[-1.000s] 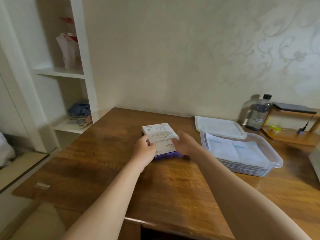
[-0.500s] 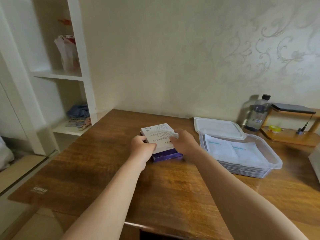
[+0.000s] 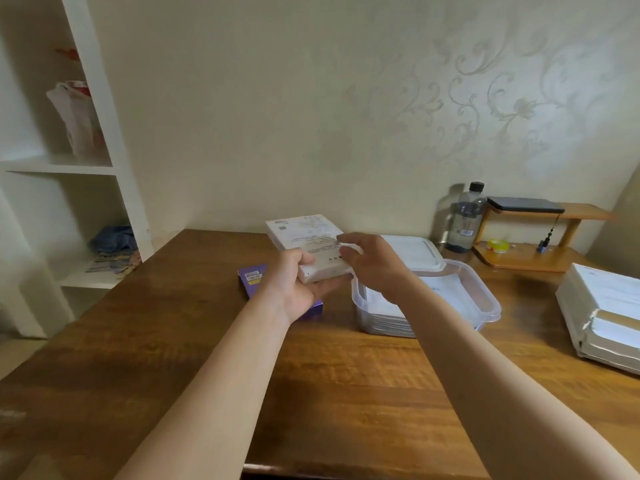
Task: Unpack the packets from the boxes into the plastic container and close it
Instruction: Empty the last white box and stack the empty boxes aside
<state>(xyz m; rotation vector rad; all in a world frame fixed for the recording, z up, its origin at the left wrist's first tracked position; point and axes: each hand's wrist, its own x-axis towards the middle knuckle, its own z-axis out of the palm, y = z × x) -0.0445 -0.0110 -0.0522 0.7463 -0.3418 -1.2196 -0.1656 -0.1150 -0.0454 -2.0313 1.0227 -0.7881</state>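
A person's left hand (image 3: 298, 285) grips the near end of a white box (image 3: 304, 247), thumb on top and fingers curled beneath, holding it in the air just left of the plastic container (image 3: 485, 296). The right hand (image 3: 374, 268) meets the box's right edge with loosely spread fingers; whether they pinch a flap cannot be told.

The box is held by one end only, so a hard tug on a flap could twist it out of the hand and spill its contents onto the table short of the container. The container already holds a flat pile of packets (image 3: 446, 292), and carelessly dropped additions could ride over the rim and stop the lid (image 3: 415, 252), lying just behind the container, from seating.

A purple box (image 3: 254, 278) lies left of the container, partly hidden under the left hand. All of this sits on a dark wooden table (image 3: 346, 393) against a pale, scroll-patterned wall. Behind the container stand a water bottle (image 3: 462, 220) and a small wooden rack (image 3: 519, 261). A stack of papers (image 3: 606, 313) lies to its right, and white shelving (image 3: 100, 133) stands well to its left.
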